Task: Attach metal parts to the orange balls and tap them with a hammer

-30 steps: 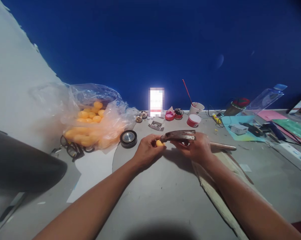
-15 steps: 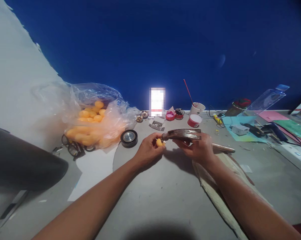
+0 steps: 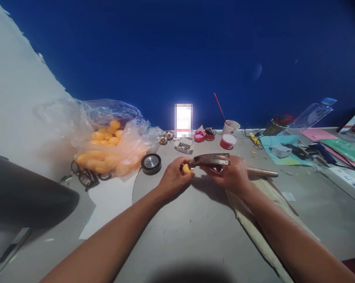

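Between its thumb and fingers, my left hand (image 3: 176, 175) pinches a small orange ball (image 3: 186, 169) above the grey table. My right hand (image 3: 232, 173) is wrapped round a hammer (image 3: 210, 159), whose metal head points left and whose handle sticks out to the right. The rounded end of the hammer head is at the ball's upper right, touching it or very close. A small shiny bit shows beside the ball, too small to make out.
A clear bag of orange balls (image 3: 106, 137) lies at the left, near a round black-rimmed tin (image 3: 151, 163). A small tray (image 3: 183, 147), red tub (image 3: 228, 141) and white cup (image 3: 232, 126) stand behind. Cloth (image 3: 254, 220) lies under my right forearm.
The hammer head has shifted slightly left and tilted a little over the ball. The ball has turned slightly in my left hand. The whole view has shifted a little.
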`<action>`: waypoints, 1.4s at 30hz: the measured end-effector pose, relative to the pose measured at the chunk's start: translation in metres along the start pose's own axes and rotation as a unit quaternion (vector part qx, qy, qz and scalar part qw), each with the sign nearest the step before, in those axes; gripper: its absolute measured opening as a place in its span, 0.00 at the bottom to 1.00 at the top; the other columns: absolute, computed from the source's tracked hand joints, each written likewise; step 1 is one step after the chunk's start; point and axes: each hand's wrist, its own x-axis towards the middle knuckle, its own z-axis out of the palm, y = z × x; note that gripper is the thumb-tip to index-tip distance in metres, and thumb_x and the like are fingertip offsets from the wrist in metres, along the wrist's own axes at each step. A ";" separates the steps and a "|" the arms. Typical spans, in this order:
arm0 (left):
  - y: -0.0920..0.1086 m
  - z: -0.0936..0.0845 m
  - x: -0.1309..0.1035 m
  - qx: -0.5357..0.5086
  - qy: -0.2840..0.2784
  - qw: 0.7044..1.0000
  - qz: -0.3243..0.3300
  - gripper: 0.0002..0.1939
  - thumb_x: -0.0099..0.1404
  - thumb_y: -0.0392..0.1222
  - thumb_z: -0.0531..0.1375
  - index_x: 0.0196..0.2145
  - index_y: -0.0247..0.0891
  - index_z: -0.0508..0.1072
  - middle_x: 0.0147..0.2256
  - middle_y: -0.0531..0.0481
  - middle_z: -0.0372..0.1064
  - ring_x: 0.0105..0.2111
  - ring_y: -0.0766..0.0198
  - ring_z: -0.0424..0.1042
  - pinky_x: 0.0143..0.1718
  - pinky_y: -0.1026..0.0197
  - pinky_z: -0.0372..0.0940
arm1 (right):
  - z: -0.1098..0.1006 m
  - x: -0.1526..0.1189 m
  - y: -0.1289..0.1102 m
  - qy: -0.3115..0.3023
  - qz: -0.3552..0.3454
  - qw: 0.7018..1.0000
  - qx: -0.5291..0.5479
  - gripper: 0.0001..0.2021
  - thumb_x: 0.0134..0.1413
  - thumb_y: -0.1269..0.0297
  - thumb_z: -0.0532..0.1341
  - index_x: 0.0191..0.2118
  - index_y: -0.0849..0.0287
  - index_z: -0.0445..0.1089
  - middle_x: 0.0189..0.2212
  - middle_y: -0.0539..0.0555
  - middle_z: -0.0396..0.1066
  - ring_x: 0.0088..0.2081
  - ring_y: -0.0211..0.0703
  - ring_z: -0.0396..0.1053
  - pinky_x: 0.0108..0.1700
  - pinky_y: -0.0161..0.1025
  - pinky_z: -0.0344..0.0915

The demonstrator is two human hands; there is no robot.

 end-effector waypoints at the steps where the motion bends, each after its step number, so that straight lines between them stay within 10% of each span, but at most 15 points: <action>1: 0.000 0.000 0.000 0.006 0.001 1.000 -0.003 0.18 0.57 0.35 0.65 0.47 0.38 0.78 0.40 0.51 0.77 0.36 0.62 0.73 0.40 0.60 0.68 | 0.000 0.000 0.000 0.009 0.001 1.000 -0.001 0.15 0.65 0.50 0.65 0.32 0.53 0.83 0.20 0.51 0.75 0.21 0.40 0.67 0.27 0.39 0.57; 42: 0.004 0.000 -0.001 0.024 -0.008 1.000 -0.012 0.18 0.56 0.34 0.65 0.46 0.39 0.74 0.35 0.55 0.71 0.32 0.65 0.67 0.35 0.62 0.62 | -0.003 0.003 -0.004 0.001 0.017 0.999 0.034 0.12 0.64 0.53 0.66 0.38 0.52 0.86 0.23 0.50 0.78 0.21 0.40 0.70 0.26 0.38 0.57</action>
